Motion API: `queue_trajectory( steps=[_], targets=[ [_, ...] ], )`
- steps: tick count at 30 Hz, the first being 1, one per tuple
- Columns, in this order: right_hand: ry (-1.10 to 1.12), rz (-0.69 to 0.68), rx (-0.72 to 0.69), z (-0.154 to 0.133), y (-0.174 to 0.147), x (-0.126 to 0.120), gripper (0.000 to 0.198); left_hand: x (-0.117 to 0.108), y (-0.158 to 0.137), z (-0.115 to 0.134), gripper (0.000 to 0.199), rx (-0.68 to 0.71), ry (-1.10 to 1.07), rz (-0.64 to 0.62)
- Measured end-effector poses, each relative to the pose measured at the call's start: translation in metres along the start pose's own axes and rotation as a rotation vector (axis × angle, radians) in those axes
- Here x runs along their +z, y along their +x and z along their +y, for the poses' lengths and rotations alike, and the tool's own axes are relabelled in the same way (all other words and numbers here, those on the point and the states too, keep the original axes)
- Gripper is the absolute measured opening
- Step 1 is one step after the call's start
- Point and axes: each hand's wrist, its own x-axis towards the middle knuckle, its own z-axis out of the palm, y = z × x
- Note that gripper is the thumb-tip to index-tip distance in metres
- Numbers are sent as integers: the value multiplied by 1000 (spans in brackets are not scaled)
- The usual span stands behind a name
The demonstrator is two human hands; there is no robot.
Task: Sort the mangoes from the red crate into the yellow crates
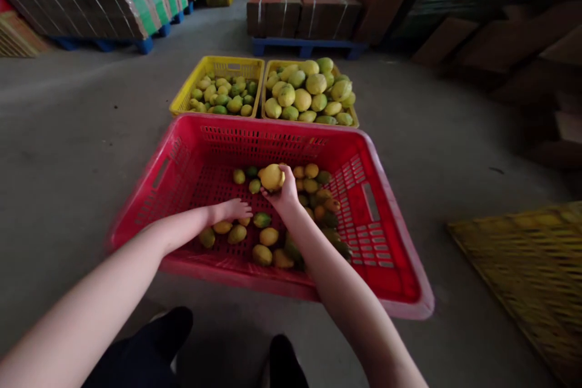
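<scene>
In the head view, my right hand (285,191) is wrapped around a plump yellow lemon (271,176), held above the inside of a red plastic crate (400,254). My left hand (237,209) is low in the same crate, palm down with fingers stretched out and apart. It partly covers a yellow lemon (245,221), and I cannot tell whether it touches it. Close by lies a green-and-yellow lemon (262,220). Several more yellow and green lemons (269,236) are scattered on the crate floor, mostly along its right side, some hidden behind my right forearm.
Beyond the red crate stand two yellow crates, a left one (182,94) with smaller greenish lemons and a right one (357,121) heaped with larger ones. Bundled cartons (277,12) sit on a blue pallet (309,46). A yellow slatted crate (531,260) is at right.
</scene>
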Motion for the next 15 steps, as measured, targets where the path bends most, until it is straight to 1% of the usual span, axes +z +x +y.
queue_trajectory(
  steps=[1, 3, 5, 7, 9, 11, 13, 14, 15],
  targets=[
    [35, 1, 10, -4, -1, 0, 25, 11, 1, 0, 12, 12, -23, -42],
    [77, -18, 14, -11, -4, 2, 26, 23, 5, -1, 13, 65, -34, -159],
    [89, -47, 23, -15, -8, 4, 29, 26, 10, -1, 18, 110, -25, -207],
    [90, -67, 37, -17, -11, 4, 32, 20, 14, 2, 23, 173, 2, -250],
    [88, -66, 42, -18, -12, 3, 32, 4, 15, 8, 27, 218, 44, -232],
    [83, -74, 43, -18, -13, 2, 32, -20, 15, 16, 29, 240, 88, -147],
    [79, -99, 47, -17, -14, 2, 32, -49, 13, 25, 36, 200, 77, -13],
    [73, -112, 48, -17, -15, 3, 31, -63, 11, 29, 41, 155, 17, 51],
    [65, -122, 48, -17, -15, 3, 31, -76, 9, 33, 45, 102, -97, 107]
  ],
)
